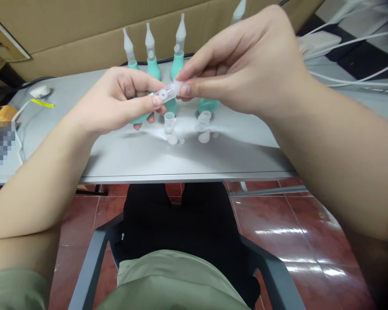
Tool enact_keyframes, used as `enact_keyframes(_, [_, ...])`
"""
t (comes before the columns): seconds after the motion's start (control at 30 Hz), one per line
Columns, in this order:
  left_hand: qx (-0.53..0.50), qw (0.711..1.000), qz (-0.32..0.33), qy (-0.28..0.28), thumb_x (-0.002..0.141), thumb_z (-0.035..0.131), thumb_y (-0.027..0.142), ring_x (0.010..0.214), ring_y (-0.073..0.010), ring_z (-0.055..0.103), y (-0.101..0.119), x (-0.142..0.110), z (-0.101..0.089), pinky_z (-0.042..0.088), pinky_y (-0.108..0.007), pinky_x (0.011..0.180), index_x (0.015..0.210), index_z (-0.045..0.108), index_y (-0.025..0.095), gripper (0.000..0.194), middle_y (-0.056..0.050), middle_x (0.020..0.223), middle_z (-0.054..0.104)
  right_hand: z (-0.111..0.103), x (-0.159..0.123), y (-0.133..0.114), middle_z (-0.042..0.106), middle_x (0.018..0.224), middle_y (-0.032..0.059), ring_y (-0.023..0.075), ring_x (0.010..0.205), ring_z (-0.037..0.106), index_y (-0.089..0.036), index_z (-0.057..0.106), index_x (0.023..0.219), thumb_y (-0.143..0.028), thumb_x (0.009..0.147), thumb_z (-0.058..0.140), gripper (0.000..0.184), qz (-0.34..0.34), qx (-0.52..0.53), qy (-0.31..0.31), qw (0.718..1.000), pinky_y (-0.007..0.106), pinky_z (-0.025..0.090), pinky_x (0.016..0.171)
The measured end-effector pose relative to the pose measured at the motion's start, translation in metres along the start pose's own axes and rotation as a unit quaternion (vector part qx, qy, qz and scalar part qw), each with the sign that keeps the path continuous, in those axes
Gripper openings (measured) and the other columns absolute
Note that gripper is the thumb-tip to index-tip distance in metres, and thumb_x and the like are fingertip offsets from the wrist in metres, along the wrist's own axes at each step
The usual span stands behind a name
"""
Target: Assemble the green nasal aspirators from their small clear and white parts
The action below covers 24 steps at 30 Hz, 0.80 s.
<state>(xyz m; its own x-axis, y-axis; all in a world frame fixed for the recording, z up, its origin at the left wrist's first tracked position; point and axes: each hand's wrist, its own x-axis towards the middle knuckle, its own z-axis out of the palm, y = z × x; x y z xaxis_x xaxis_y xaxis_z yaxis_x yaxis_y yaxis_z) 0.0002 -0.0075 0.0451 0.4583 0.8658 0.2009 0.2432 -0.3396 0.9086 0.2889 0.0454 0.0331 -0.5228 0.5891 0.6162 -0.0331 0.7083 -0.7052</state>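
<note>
My left hand (106,101) is closed around a bulb nasal aspirator, its teal squeeze bulb (141,119) partly hidden by the fingers and its clear tube (163,94) pointing up to the right. At the tube's far end, my right hand (245,64) pinches a whitish translucent tip (175,88) between thumb and forefinger. The fingertips cover most of that tip. Just below the hands stand a clear cylinder (169,123) and a second clear cylinder (203,121), near small white pieces (172,138). Teal bulbs (208,105) show behind them.
Several aspirators with white nozzles (150,41) stand along the back of the grey table (142,161), before a cardboard wall (93,26). White cables (349,84) run at the right. A yellow-tagged cable (42,103) lies at the left. My chair's armrests (90,262) flank my legs.
</note>
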Motion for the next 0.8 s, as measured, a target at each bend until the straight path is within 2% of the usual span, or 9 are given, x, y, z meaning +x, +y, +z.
enact_keyframes(0.07, [-0.003, 1.0, -0.014, -0.013, 0.107, 0.106, 0.034, 0.08, -0.0158, 0.076, -0.002, -0.001, -0.003, 0.047, -0.026, 0.063, 0.11, 0.095, 0.021, 0.018, -0.005, 0.1, 0.091, 0.001, -0.002, -0.002, 0.095, 0.095, -0.0082, 0.0114, 0.089, 0.092, -0.036, 0.104, 0.1, -0.018, 0.095, 0.116, 0.022, 0.018, -0.022, 0.015, 0.999, 0.007, 0.068, 0.078])
enact_keyframes(0.13, [-0.023, 0.999, -0.013, -0.02, 0.108, 0.107, 0.033, 0.077, -0.0141, 0.072, -0.008, 0.0, -0.005, 0.044, -0.026, 0.06, 0.11, 0.094, 0.02, 0.018, -0.004, 0.098, 0.09, 0.003, -0.002, -0.005, 0.094, 0.093, -0.0064, 0.0107, 0.086, 0.09, -0.034, 0.103, 0.096, -0.011, 0.092, 0.118, 0.027, 0.035, -0.028, 0.025, 0.999, 0.005, 0.066, 0.077])
enact_keyframes(0.23, [-0.047, 0.998, -0.013, -0.026, 0.107, 0.11, 0.042, 0.071, -0.0133, 0.064, -0.018, 0.003, -0.008, 0.037, -0.03, 0.056, 0.109, 0.095, 0.021, 0.025, -0.004, 0.095, 0.089, 0.006, 0.0, -0.005, 0.093, 0.089, -0.005, 0.008, 0.081, 0.086, -0.034, 0.102, 0.09, -0.006, 0.089, 0.118, 0.032, 0.024, -0.014, 0.032, 0.999, 0.001, 0.062, 0.074])
enact_keyframes(0.33, [-0.053, 0.998, -0.015, -0.035, 0.104, 0.112, 0.048, 0.072, -0.0168, 0.066, -0.025, 0.005, -0.01, 0.043, -0.033, 0.062, 0.112, 0.099, 0.024, 0.028, -0.006, 0.095, 0.09, 0.008, 0.001, 0.0, 0.093, 0.088, -0.0069, 0.0071, 0.08, 0.085, -0.039, 0.103, 0.09, -0.01, 0.09, 0.116, 0.032, 0.001, -0.009, 0.029, 1.0, 0.001, 0.062, 0.073])
enact_keyframes(0.4, [-0.052, 0.998, -0.009, -0.032, 0.107, 0.11, 0.049, 0.076, -0.0181, 0.07, -0.028, 0.004, -0.011, 0.049, -0.034, 0.067, 0.118, 0.099, 0.024, 0.029, -0.006, 0.099, 0.091, 0.009, 0.001, 0.005, 0.093, 0.089, -0.0072, 0.0074, 0.08, 0.085, -0.04, 0.104, 0.092, -0.012, 0.09, 0.116, 0.031, -0.007, -0.004, 0.031, 0.999, 0.003, 0.063, 0.073])
enact_keyframes(0.5, [-0.064, 0.997, 0.021, -0.027, 0.107, 0.112, 0.048, 0.076, -0.0148, 0.069, -0.03, 0.005, -0.011, 0.05, -0.031, 0.066, 0.122, 0.097, 0.025, 0.031, -0.003, 0.101, 0.091, 0.012, 0.002, 0.012, 0.094, 0.092, -0.0041, 0.0118, 0.085, 0.091, -0.036, 0.104, 0.094, -0.013, 0.087, 0.12, 0.029, 0.003, 0.032, 0.053, 0.998, 0.01, 0.071, 0.078])
enact_keyframes(0.6, [-0.094, 0.995, 0.038, -0.017, 0.104, 0.113, 0.04, 0.071, -0.013, 0.068, -0.024, 0.006, -0.009, 0.052, -0.028, 0.063, 0.112, 0.1, 0.025, 0.021, -0.002, 0.096, 0.091, 0.014, 0.003, 0.013, 0.097, 0.1, -0.0015, 0.0208, 0.098, 0.098, -0.032, 0.104, 0.1, -0.016, 0.084, 0.122, 0.029, 0.01, 0.114, 0.045, 0.992, 0.021, 0.081, 0.09])
enact_keyframes(0.7, [-0.111, 0.994, 0.005, -0.006, 0.102, 0.105, 0.023, 0.069, -0.0133, 0.073, -0.011, 0.005, -0.006, 0.06, -0.026, 0.065, 0.102, 0.104, 0.024, 0.002, -0.003, 0.091, 0.09, 0.012, 0.004, 0.008, 0.098, 0.105, -0.002, 0.0238, 0.104, 0.099, -0.033, 0.105, 0.106, -0.02, 0.083, 0.121, 0.031, 0.016, 0.146, 0.016, 0.989, 0.026, 0.084, 0.096])
enact_keyframes(0.8, [-0.116, 0.993, -0.008, -0.019, 0.1, 0.1, 0.016, 0.067, -0.0127, 0.076, -0.002, 0.004, -0.003, 0.062, -0.023, 0.064, 0.093, 0.104, 0.023, 0.01, -0.005, 0.085, 0.088, 0.01, 0.004, 0.007, 0.098, 0.104, -0.0031, 0.0221, 0.102, 0.099, -0.035, 0.105, 0.106, -0.022, 0.09, 0.116, 0.024, 0.024, 0.121, 0.023, 0.992, 0.027, 0.084, 0.095])
